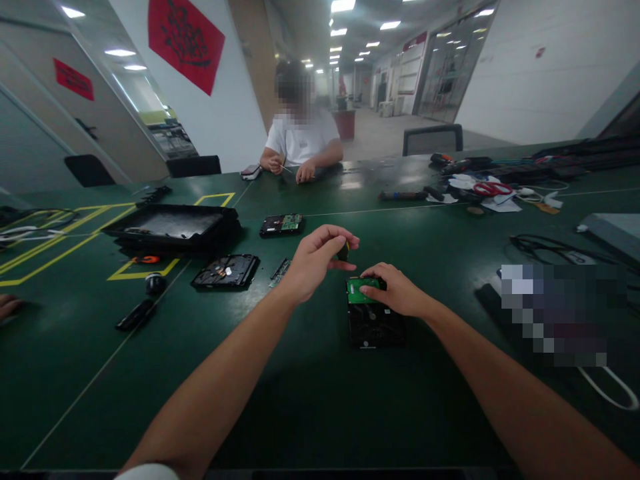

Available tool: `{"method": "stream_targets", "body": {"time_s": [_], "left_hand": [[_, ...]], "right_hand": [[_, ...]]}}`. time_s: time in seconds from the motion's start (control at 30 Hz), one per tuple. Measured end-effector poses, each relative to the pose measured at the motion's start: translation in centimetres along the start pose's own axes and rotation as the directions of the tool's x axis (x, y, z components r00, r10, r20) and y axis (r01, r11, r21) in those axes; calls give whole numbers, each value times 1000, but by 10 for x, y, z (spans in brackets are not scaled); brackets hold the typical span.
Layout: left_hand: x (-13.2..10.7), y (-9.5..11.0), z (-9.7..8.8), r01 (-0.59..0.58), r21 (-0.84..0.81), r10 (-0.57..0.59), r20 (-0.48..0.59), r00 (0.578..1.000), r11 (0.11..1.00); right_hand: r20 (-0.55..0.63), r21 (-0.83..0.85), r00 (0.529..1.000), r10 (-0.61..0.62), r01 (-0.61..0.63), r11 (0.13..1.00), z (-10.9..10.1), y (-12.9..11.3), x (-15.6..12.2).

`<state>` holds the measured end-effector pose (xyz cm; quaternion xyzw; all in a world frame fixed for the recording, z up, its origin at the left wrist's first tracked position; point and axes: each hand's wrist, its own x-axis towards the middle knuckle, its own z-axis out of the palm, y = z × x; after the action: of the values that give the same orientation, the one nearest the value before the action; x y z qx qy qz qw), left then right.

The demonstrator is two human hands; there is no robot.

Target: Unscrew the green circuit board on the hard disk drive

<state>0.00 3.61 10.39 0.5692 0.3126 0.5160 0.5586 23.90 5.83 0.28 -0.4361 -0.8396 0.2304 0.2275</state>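
A black hard drive (376, 327) with a green circuit board (356, 291) at its far end lies on the table in front of me. My right hand (393, 290) grips that far end, its thumb on the board and its fingers at the edge. Above and left of the drive, my left hand (320, 260) pinches a small dark screwdriver (343, 251) with a yellowish mark; its shaft cannot be made out. Left of this hand lie a loose circuit board (280, 272) and a black drive casing (226, 272). Another hard drive (281, 225) rests farther back.
A black tray (175, 223) stands at left, near an orange-handled tool (146, 259) and a black tool (136, 315). Red scissors (493, 189), cables and papers are piled back right. A person (303, 137) sits opposite; another person's hand (9, 305) shows at the left edge.
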Motion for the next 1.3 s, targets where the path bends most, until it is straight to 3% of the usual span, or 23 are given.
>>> {"method": "stream_targets", "body": {"time_s": [0.3, 0.47, 0.9, 1.3], "left_hand": [[2, -4, -1, -48, 162, 54, -35, 998, 986], [0, -3, -3, -86, 265, 85, 14, 996, 960], [0, 0, 0, 40, -2, -40, 9, 999, 999], [1, 1, -3, 57, 13, -57, 24, 998, 998]], "right_hand": [[0, 5, 1000, 16, -16, 1000, -1, -5, -1], [-4, 18, 1000, 27, -27, 999, 0, -3, 0], [-15, 11, 1000, 7, -7, 1000, 1, 0, 0], [-6, 2, 1000, 19, -18, 1000, 1, -1, 0]]}}
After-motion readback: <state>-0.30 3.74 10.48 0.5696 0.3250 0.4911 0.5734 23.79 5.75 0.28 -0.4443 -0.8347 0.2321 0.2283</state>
